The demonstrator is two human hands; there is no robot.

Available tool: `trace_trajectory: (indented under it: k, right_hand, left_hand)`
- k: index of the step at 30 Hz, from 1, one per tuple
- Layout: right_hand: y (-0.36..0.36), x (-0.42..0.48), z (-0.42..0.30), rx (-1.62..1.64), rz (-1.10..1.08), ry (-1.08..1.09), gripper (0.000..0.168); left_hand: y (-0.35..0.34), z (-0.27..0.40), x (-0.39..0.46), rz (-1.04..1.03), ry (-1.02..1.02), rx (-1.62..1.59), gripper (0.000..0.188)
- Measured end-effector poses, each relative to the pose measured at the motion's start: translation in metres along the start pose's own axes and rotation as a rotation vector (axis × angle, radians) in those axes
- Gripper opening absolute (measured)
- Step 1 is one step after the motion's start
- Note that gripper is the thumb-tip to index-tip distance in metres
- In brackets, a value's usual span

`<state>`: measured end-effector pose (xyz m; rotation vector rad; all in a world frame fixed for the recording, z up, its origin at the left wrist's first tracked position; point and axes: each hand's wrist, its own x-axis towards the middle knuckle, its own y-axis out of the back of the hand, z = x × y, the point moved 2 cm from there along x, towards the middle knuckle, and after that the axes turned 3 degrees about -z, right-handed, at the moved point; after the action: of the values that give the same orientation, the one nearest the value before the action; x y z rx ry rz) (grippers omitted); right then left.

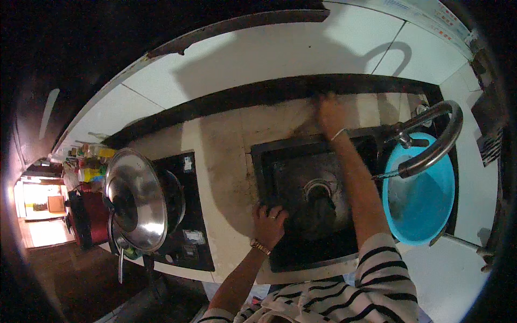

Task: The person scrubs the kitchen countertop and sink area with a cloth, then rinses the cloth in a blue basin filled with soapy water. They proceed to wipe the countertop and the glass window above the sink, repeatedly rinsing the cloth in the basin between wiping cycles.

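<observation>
My left hand [270,224] rests on the left rim of a dark sink [258,173], its fingers apart and bent over the edge. A ring and a metal-banded wristwatch [261,247] are on this arm. Across the sink, my right hand [331,113] reaches to the back of the beige countertop [224,161], close to the dark upstand [278,91] along the wall. That hand is blurred and in shadow, so whether it holds anything cannot be seen. Inside the sink, a round drain [319,191] with a dark opening shows between my arms.
A curved metal faucet [454,125] overhangs a light-blue plastic basin [440,202] at right. To the left, a pan with a shiny metal lid [143,202] stands on a black cooktop [198,250]. Several bottles [93,163] crowd beyond it, beside a dark red appliance [91,218].
</observation>
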<state>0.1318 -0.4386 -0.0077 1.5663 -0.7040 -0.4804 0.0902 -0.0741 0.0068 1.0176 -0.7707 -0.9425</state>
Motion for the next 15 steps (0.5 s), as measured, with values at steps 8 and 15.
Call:
trace_trajectory:
  k: [8, 15]
  right_hand:
    - [-0.016, -0.005, -0.136, 0.071, 0.224, 0.35, 0.016]
    - [-0.015, -0.009, 0.019, 0.007, 0.261, 0.147, 0.022]
  left_hand:
    - [-0.012, -0.001, -0.013, 0.008, -0.009, 0.014, 0.033]
    - [-0.001, 0.003, 0.002, -0.048, 0.013, 0.066, 0.033]
